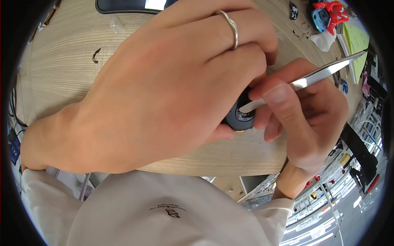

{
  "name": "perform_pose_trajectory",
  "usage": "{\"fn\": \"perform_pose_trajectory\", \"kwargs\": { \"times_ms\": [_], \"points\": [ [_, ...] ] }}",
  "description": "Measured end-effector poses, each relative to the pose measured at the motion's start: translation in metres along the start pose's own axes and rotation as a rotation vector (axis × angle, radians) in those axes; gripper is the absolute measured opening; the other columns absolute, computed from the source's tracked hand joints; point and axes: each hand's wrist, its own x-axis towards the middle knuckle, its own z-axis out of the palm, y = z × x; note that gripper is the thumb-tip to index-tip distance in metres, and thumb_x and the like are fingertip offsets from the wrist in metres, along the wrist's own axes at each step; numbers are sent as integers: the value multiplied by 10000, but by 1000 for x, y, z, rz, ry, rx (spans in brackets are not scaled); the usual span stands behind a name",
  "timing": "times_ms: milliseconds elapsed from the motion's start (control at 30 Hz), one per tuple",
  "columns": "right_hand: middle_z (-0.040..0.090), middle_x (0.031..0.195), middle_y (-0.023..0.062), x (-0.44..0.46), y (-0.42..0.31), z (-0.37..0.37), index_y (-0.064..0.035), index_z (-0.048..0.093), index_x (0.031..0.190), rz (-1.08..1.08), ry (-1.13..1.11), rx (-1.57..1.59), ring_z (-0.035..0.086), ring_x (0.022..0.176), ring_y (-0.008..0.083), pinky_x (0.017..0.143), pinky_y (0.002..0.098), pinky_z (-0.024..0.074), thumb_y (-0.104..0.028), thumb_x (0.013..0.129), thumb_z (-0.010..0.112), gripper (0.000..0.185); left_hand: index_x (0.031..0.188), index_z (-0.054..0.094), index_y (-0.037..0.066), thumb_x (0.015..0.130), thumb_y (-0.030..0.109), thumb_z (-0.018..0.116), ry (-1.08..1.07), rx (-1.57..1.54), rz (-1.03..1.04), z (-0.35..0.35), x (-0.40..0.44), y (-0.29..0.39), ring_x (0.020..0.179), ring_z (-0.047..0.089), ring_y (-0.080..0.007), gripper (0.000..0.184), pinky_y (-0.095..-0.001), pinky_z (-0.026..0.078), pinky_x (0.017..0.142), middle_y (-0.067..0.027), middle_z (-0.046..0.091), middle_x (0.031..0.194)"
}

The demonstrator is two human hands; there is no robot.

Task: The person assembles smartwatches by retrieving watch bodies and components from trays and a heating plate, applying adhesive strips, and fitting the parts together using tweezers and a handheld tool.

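My left hand (pixel 172 94), with a ring on one finger, fills the middle of the view and is wrapped round a small round black device (pixel 240 121) with an orange edge. Its thumb shows beneath the device. My right hand (pixel 303 110) pinches a flat silver metal tool (pixel 320 76) between thumb and fingers. The tool's rounded end touches the open face of the device, and its pointed end sticks out to the upper right. Most of the device is hidden behind my left hand.
A dark object with a bright screen (pixel 131 5) lies at the table's (pixel 61 61) far edge. At the upper right are a red and blue toy (pixel 328 17), a white piece (pixel 324 40) and yellow-green notes (pixel 355 45). A small dark scrap (pixel 96 55) lies on the left.
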Motion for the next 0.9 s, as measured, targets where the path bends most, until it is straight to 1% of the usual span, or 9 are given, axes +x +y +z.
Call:
{"fn": "perform_pose_trajectory", "kwargs": {
  "times_ms": [100,200,400,500,533,600,767,867,900],
  "points": [
    [748,842,132,2,9,-3,47,689,933,-184,-54,-16,632,554,107,448,203,421,-171,1020,704,235,1034,678,3,588,178,881,-2,-2,0,2,1,-1,1150,599,-378,521,-465,493,952,-162,660,1236],
    [750,844,131,-1,6,-5,47,690,939,-150,-107,-122,634,559,105,449,204,412,-163,1016,706,224,1039,676,4,587,171,880,-6,0,-2,2,1,-1,1152,598,-378,523,-465,493,953,-161,660,1236],
    [756,847,131,0,9,0,45,697,931,-115,-19,37,641,567,107,460,203,407,-129,989,718,185,1049,674,5,586,156,876,-23,1,-27,-2,-2,2,1156,597,-380,527,-464,492,955,-160,660,1238],
    [742,843,131,0,12,-4,41,685,919,-190,-89,-44,607,532,105,442,208,396,-146,1006,694,207,1053,673,6,586,149,875,-29,-7,-38,-3,-2,3,1158,597,-380,529,-464,492,956,-160,660,1238],
    [704,807,115,-2,14,-5,40,679,937,-262,-87,-12,571,537,98,468,208,394,-190,1040,639,255,1055,672,6,586,147,874,-28,-9,-42,-4,-2,3,1159,596,-381,530,-464,492,956,-159,660,1238],
    [666,770,99,-4,16,-10,38,673,956,-333,-83,16,535,542,91,494,208,392,-234,1075,585,309,1058,672,6,585,142,873,-30,-16,-48,-7,-1,2,1160,596,-381,532,-464,492,957,-159,660,1239],
    [495,707,17,-1,13,-50,44,626,1120,-390,16,-331,415,591,140,609,267,354,-345,1132,423,438,1066,670,7,584,130,870,-27,-37,-78,-12,-2,5,1163,595,-382,536,-464,492,959,-158,660,1240],
    [509,708,22,-6,22,-56,33,653,1133,-440,38,-550,406,602,160,607,277,314,-389,1140,391,497,1072,666,10,579,114,865,-3,-55,-94,-10,-5,6,1166,594,-383,542,-464,493,958,-156,659,1242],
    [549,713,48,-6,27,-55,-4,696,1044,-497,6,-552,466,597,187,581,296,353,-333,1060,554,360,1075,663,12,574,103,861,11,-59,-94,-9,-6,6,1167,594,-384,547,-465,494,957,-155,659,1244]
  ]
}}
